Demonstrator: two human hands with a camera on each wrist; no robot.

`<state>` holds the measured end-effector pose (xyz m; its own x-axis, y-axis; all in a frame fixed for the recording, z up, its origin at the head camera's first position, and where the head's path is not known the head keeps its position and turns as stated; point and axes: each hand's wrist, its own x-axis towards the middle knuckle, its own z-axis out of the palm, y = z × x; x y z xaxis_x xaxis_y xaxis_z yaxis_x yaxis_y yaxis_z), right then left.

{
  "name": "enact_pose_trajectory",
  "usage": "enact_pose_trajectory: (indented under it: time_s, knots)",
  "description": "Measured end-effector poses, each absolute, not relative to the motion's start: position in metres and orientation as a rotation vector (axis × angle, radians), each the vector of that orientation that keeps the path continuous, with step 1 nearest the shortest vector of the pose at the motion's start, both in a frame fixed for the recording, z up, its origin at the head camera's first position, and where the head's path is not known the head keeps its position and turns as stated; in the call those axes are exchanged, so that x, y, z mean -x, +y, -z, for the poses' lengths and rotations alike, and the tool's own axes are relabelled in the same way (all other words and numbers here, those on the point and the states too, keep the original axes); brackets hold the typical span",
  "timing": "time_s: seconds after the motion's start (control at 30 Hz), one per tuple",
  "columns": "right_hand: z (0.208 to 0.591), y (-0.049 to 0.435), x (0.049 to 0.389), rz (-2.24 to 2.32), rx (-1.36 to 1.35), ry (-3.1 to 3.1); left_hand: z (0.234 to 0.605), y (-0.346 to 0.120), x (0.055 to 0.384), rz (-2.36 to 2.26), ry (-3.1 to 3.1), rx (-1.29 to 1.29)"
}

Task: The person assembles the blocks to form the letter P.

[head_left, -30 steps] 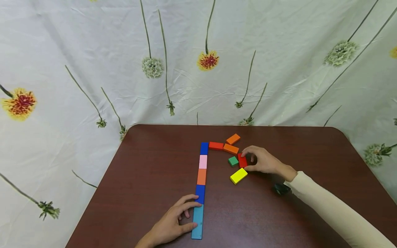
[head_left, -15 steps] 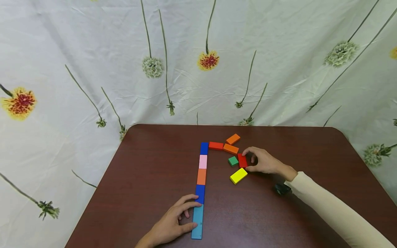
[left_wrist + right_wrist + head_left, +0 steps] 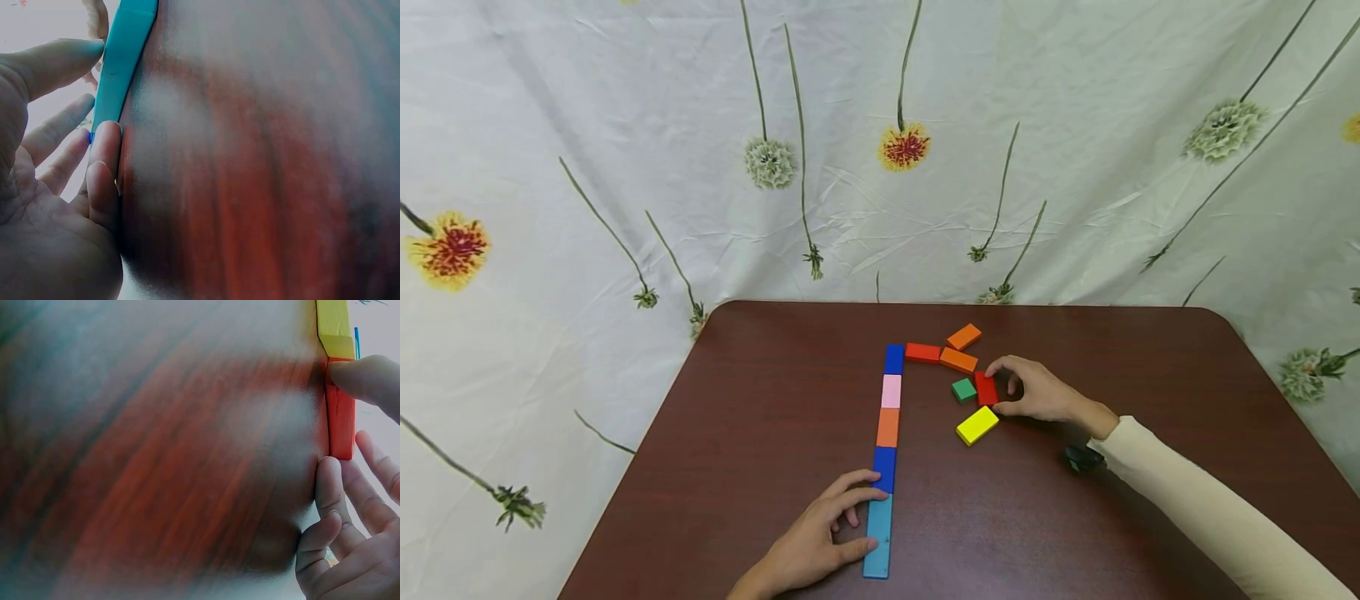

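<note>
Thumb and fingers of my right hand (image 3: 1037,392) pinch the ends of a red block (image 3: 985,388) lying on the table; the right wrist view has the thumb on this red block (image 3: 341,419), close to a yellow block (image 3: 335,325). My left hand (image 3: 812,533) rests against a long light blue block (image 3: 878,550), its fingertips near the seam with a dark blue block (image 3: 884,465). Beyond it the straight row runs through an orange block (image 3: 887,427), a pink block (image 3: 891,392) and another dark blue block (image 3: 894,359). In the left wrist view, fingers flank the light blue block (image 3: 125,56).
From the row's far end a flat red block (image 3: 922,353) and an orange block (image 3: 958,360) lead right. A loose orange block (image 3: 964,337) and a small green block (image 3: 964,390) lie close by. The brown table (image 3: 760,400) meets a flowered cloth (image 3: 850,217) behind.
</note>
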<state>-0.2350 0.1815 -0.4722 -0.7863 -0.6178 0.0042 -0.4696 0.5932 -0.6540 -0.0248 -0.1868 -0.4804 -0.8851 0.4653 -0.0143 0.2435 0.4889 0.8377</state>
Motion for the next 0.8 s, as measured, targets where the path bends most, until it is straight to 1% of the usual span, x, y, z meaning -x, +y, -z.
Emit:
enact_pose_trajectory:
  time_s: [0.8]
  knots:
    - [0.4731, 0.1810, 0.2338, 0.966, 0.886, 2.606, 0.4802, -0.1863, 0.0252, -1.341, 2.498, -0.605]
